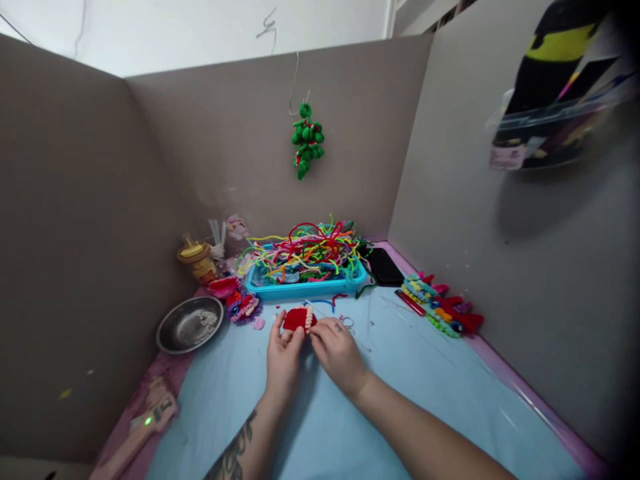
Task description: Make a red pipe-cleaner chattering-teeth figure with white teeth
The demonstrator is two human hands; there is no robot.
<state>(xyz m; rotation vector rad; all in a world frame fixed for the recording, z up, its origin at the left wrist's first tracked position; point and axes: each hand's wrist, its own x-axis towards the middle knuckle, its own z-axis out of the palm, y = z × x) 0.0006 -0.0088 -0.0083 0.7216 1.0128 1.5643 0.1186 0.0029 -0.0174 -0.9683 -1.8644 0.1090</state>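
Observation:
Both my hands meet over a small red fuzzy piece (296,318) with a row of white beads along its right side, held just above the light blue table cover (410,373). My left hand (283,353) pinches the piece from the left and below. My right hand (339,348) grips its bead edge with the fingers curled. Just behind them sits a blue tray (305,288) heaped with coloured pipe cleaners (305,250).
A steel bowl (189,324) with white beads lies left. Finished fuzzy craft pieces lie at left (239,303) and right (440,308). A black phone (385,265) is beside the tray, a pink glue gun (145,427) at the front left. Grey partition walls enclose the desk; a green ornament (307,139) hangs behind.

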